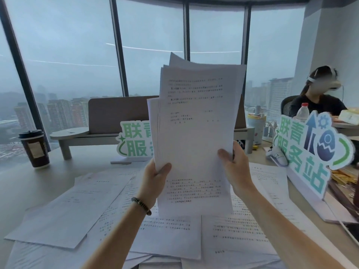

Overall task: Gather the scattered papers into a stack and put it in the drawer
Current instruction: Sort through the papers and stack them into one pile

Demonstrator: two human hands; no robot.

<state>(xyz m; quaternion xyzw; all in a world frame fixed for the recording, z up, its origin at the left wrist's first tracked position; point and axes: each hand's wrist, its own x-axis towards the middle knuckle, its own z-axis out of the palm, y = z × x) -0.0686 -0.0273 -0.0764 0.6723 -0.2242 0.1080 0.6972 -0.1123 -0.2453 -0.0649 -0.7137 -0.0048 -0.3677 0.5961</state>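
I hold a stack of printed papers (196, 121) upright above the desk, its sheets uneven at the top and left edges. My left hand (155, 177) grips the stack's lower left edge, thumb in front. My right hand (233, 166) grips the lower right edge. Several loose printed sheets (66, 208) lie overlapping on the desk (23, 187) below and around my arms, more of them (239, 235) at the right. No drawer is in view.
A dark paper coffee cup (35, 148) stands at the left. A monitor riser (81, 136) and a green-lettered sign (134, 142) stand behind the papers. A larger sign (308, 152) stands at the right. A person with a headset (318, 98) sits at the far right.
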